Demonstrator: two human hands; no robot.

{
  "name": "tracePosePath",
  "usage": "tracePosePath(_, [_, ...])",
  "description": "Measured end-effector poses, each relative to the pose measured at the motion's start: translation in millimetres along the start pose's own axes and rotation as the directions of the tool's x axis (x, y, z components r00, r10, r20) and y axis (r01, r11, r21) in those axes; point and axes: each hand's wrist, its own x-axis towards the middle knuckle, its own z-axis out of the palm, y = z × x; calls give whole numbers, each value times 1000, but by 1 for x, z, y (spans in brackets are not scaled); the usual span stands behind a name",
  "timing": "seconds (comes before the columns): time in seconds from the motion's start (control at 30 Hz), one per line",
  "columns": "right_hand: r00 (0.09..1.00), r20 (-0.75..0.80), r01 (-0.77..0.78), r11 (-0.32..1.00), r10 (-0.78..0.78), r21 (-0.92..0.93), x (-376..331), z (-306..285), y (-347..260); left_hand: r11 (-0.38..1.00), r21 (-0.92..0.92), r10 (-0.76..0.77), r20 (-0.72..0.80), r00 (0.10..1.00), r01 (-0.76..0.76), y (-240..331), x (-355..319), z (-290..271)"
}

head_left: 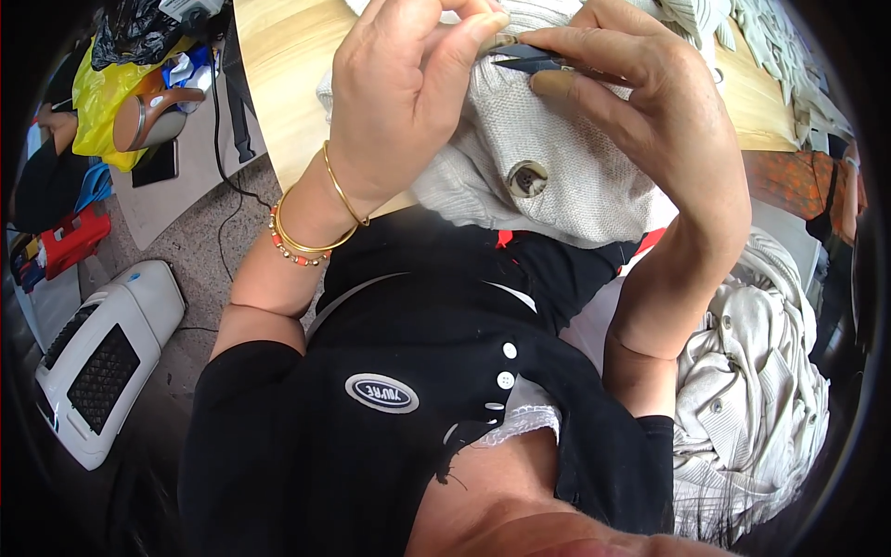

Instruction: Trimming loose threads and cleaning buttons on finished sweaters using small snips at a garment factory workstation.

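Note:
A beige knitted garment (575,158) drapes from the table's near edge toward my lap, with a dark brown and pale button (527,179) on its front. My right hand (664,97) closes around dark thread snips (534,64). Their pointed tips face left, just below a brownish button (499,42) at the garment's edge. My left hand (399,102) is beside that button, thumb and fingers pinched together. Whatever lies in that pinch is too small or hidden to make out.
More knitwear lies on the light wooden table (283,70) and in a heap (742,399) at right. To the left are a yellow plastic bag (93,97), a dark phone (155,163), a cable and a white appliance (111,362). Another person in orange patterned clothing (789,190) is at right.

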Motion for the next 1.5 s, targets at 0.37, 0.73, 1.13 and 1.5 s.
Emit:
tracePosePath(0.37, [998, -2, 58, 998, -58, 36, -2, 0, 7, 873, -396, 277, -82, 957, -286, 0, -11, -3])
tracePosePath(0.73, [941, -337, 4, 998, -26, -66, -9, 19, 34, 943, 43, -313, -223, 923, 330, 72, -3, 5])
tracePosePath(1.13, [797, -585, 156, 987, -152, -45, -23, 42, 83, 903, 429, -149, 366, 918, -25, 60, -48, -2])
tracePosePath(1.5, [785, -614, 36, 995, -84, -89, -77, 42, 59, 817, 508, -63, 549, 833, -273, 52, -40, -6])
